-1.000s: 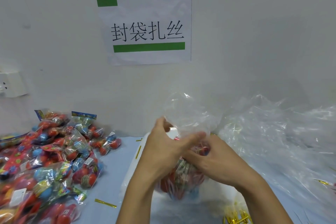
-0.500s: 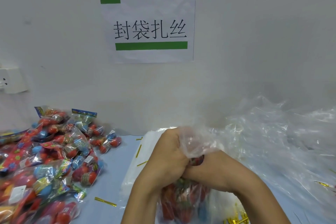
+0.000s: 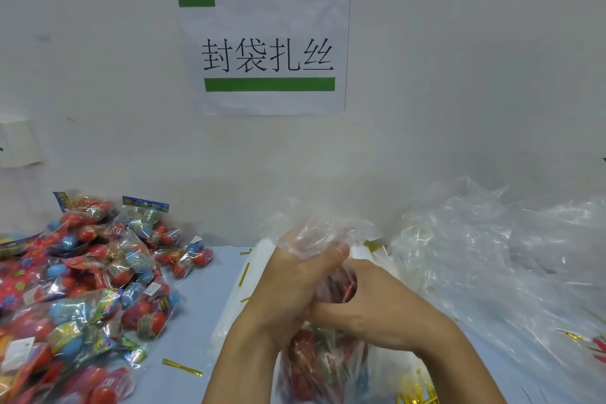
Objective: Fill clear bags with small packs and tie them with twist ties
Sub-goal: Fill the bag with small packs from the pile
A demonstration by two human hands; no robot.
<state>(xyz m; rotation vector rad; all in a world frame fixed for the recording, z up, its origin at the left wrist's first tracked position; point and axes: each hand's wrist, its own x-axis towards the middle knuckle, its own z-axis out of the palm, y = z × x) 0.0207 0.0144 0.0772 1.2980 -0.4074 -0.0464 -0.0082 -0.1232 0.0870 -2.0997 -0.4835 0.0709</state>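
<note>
Head view, item by item. Filled clear plastic bag of red and blue small packs (image 3: 323,361): held upright between both hands at lower centre, above the pale blue tabletop (image 3: 196,315). Bag neck (image 3: 323,235): a second ago it stood open and puffed above the hands; now it is gathered into a crumpled bunch and drawn lower. Left hand (image 3: 288,292): grip closed around the gathered neck, thumb laid across the film. Right hand (image 3: 377,312): fingers curled against the bag just below the neck, with a thin gold strand, possibly a twist tie, glimpsed in the gap; whether it is pinched cannot be told. Judgement: filling is taken as finished and closing as begun, with tying still outstanding. Loose gold twist ties (image 3: 182,367): scattered on the tabletop. Heap of colourful small packs (image 3: 82,289): at left. Pile of empty clear bags (image 3: 492,256): at right. White paper sign with green bars (image 3: 265,49): fixed to the wall.
</note>
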